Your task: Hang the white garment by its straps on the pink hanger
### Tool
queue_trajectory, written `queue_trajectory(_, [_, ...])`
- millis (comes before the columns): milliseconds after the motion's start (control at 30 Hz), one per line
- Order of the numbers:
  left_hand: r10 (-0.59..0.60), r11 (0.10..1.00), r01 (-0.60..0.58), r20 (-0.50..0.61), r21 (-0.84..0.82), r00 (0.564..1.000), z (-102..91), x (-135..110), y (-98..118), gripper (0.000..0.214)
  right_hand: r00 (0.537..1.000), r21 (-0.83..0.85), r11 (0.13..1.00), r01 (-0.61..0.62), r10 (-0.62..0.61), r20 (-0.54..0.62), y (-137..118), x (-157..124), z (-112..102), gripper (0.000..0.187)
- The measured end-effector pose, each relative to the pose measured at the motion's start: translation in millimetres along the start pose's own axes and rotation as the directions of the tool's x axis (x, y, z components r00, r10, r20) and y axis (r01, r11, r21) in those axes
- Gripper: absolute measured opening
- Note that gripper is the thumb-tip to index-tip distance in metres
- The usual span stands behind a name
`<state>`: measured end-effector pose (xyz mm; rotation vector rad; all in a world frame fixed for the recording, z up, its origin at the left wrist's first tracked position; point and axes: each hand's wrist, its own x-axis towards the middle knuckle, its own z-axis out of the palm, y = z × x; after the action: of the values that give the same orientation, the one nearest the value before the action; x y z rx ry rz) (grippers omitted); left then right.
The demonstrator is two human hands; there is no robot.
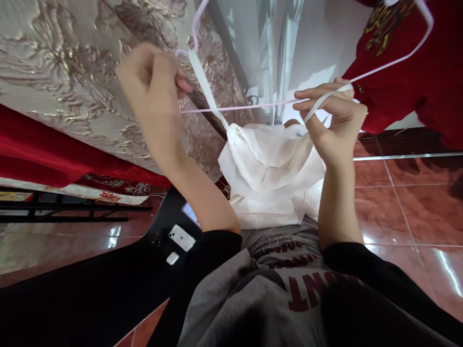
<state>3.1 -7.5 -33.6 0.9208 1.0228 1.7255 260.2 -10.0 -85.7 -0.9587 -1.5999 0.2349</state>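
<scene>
Red tiled floor (408,193) below us. Our left hand (154,84) is fisted on a strap w/ pink hanger (246,105) at 10 o'clock; right hand (334,120) pinches other strap at 2. White garment (269,168) hangs btwn, center.

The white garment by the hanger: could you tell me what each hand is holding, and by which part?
The left hand grips one strap of the white garment at the pink hanger; the right hand pinches the other strap against the hanger's bar.

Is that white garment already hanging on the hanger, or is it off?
Partly on: one strap of the white garment loops over the pink hanger by the left hand; the right hand holds the other strap.
</scene>
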Motion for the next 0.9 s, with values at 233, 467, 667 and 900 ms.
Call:
queue_trajectory(233, [0.191,0.981,-0.191,0.018,0.005,0.981,33.6,-32,-51,0.022,0.998,0.041,0.998,0.041,-0.042,0.045,-3,1,-4,0.016])
queue_trajectory(467, [0.344,0.939,-0.343,0.026,-0.031,0.939,27.5,-13,-57,0.020,0.963,0.124,0.989,-0.081,0.110,-0.247,26,23,-63,0.029])
queue_trajectory(667, [0.299,0.954,-0.299,0.025,-0.024,0.954,26.8,-14,-53,0.026,0.977,-0.382,0.905,-0.186,0.211,0.024,11,55,-96,0.035])
queue_trajectory(900, [0.225,0.968,-0.219,0.036,-0.124,0.974,29.7,-20,-44,0.030,0.886,-0.485,0.872,-0.067,0.276,0.374,-14,82,-90,0.033])
